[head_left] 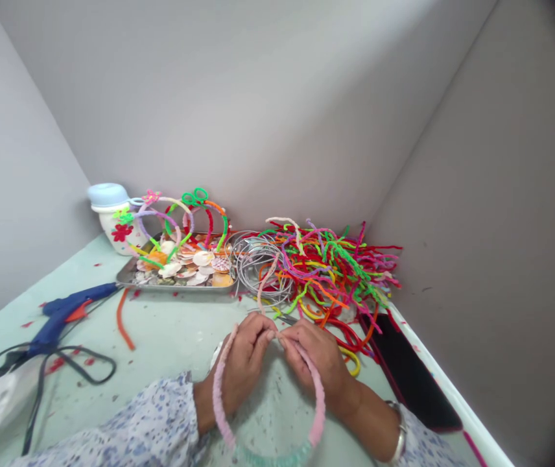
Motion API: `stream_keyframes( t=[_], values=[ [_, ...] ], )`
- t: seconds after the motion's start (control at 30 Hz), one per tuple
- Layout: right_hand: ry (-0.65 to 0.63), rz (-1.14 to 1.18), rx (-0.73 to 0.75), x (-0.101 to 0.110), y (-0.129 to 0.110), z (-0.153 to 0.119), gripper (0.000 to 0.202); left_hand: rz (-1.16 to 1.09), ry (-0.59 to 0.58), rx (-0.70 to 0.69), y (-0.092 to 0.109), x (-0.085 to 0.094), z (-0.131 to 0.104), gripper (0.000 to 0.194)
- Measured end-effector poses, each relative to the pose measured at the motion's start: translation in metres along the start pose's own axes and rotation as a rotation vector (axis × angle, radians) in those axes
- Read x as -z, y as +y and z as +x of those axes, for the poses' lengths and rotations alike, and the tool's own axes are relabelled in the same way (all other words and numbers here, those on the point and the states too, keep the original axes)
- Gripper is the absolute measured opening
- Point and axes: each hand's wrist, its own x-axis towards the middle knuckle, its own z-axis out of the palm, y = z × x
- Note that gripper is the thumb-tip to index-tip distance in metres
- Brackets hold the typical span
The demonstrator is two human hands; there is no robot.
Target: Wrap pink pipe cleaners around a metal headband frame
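Note:
A hoop (318, 402) wrapped in fuzzy pink, with a mint green section at its bottom, hangs between my hands at the front of the table. My left hand (244, 353) pinches a pale pink fuzzy stem (261, 295) at the top of the hoop, and the stem's free end sticks up past the fingers. Close beside it, my right hand (315, 357) has its fingers closed on the hoop's upper part, fingertips nearly touching those of the left. Fingers partly cover the spot between them.
Behind are a metal tray (180, 288) of shells and decorated hoops, coiled wire (258, 259), and a pile of colourful fuzzy stems (340, 266). A blue glue gun (58, 321) with a cord lies left, a white bottle (112, 224) back left, a black phone (413, 383) right.

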Motion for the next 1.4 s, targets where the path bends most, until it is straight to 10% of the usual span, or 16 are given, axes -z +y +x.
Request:
stream_keyframes(
  t=[1.4],
  values=[
    [0.166, 0.14, -0.163, 0.001, 0.0, 0.0, 0.009, -0.328, 0.096, 0.052, -0.011, -0.01, -0.003, 0.024]
  ],
)
